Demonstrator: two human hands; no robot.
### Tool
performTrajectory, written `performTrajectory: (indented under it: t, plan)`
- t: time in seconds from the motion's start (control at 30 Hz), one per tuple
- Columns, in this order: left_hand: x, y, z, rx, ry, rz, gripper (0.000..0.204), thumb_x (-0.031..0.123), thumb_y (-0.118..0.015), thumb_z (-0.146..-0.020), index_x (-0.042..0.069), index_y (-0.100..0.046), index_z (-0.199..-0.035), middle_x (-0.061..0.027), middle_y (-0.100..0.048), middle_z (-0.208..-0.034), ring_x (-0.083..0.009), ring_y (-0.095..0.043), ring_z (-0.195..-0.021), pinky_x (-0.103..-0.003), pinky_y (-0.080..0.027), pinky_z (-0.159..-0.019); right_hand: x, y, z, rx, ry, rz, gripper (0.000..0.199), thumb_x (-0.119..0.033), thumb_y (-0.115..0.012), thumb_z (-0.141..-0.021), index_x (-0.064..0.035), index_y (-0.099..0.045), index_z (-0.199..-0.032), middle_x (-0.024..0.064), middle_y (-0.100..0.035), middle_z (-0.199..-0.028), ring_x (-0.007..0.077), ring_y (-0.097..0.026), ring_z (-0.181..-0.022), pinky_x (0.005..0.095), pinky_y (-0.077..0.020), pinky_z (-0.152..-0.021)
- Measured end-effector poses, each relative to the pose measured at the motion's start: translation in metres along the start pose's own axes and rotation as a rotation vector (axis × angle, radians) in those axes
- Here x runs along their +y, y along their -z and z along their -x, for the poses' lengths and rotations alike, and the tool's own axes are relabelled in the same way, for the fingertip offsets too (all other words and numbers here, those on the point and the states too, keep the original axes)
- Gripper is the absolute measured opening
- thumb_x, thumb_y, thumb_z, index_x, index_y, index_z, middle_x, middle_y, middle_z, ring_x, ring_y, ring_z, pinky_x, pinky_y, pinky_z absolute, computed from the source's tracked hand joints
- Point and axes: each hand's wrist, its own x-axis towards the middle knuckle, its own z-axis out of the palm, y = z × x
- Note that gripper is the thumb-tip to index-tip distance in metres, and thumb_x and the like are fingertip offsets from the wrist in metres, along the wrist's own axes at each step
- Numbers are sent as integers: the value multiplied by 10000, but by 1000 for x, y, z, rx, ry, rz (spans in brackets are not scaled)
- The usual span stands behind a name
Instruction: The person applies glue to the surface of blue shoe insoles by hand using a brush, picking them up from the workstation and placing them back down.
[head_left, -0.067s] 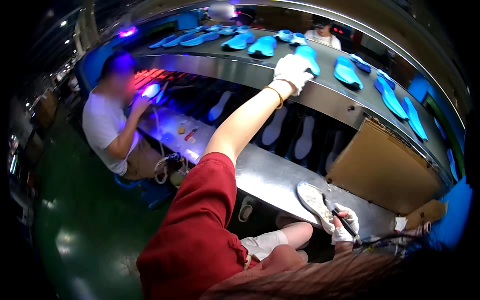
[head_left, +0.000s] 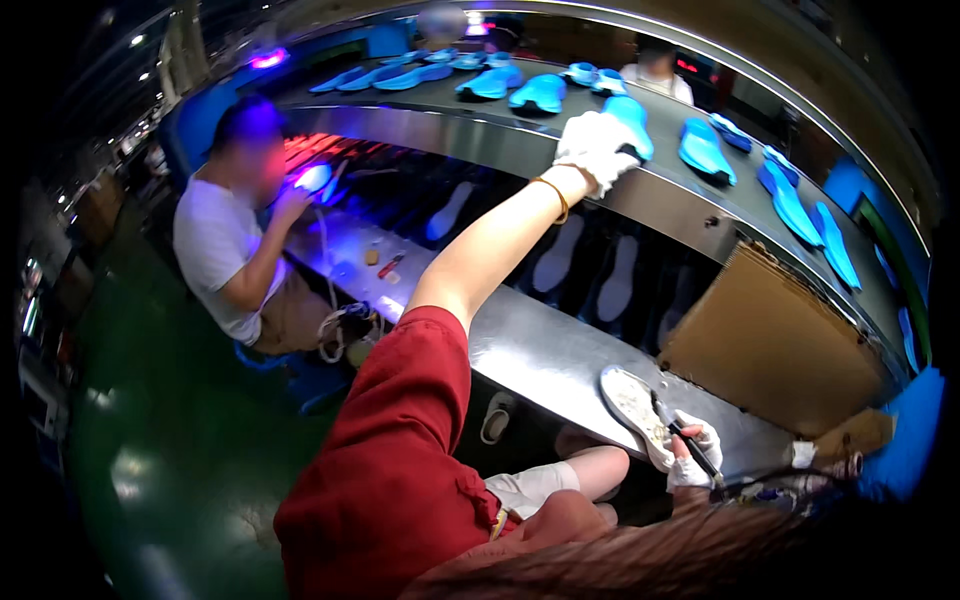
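At the left of the frame a seated co-worker (head_left: 235, 240) in a white shirt works under violet light at the steel table (head_left: 540, 350). Up the centre runs the person's outstretched arm in a red sleeve (head_left: 400, 460); its gloved left hand (head_left: 595, 150) rests, fingers curled, on a blue insole (head_left: 632, 122) on the upper conveyor shelf (head_left: 480, 125), among other blue insoles. At lower right the gloved right hand (head_left: 690, 455) is closed around a dark brush (head_left: 685, 440) and touches a pale shoe sole (head_left: 632, 405) lying on the table edge.
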Motion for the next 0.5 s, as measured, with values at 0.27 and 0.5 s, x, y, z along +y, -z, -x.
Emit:
performTrajectory:
  t: [0.27,0.5]
  plan:
    - [6,79,68,467,-89,1277,172,172,-705,-827,51,-622,-916,7,-607,-892,-74,-553,-831,-245,-461,-768,102,94,-33,162,-313,27,220,30,-641,-770,-49,-542,-950,152,-593,-1133,131,-558,-784,242,-457,-710]
    - [15,116,117,372,255,1993,436,390,-394,-981,47,-587,-794,-110,-593,-729,-144,-529,-583,-259,-454,-549,28,19,-23,54,-439,-293,242,48,-620,-805,-33,-517,-1009,131,-601,-1040,104,-518,-689,216,-417,-632]
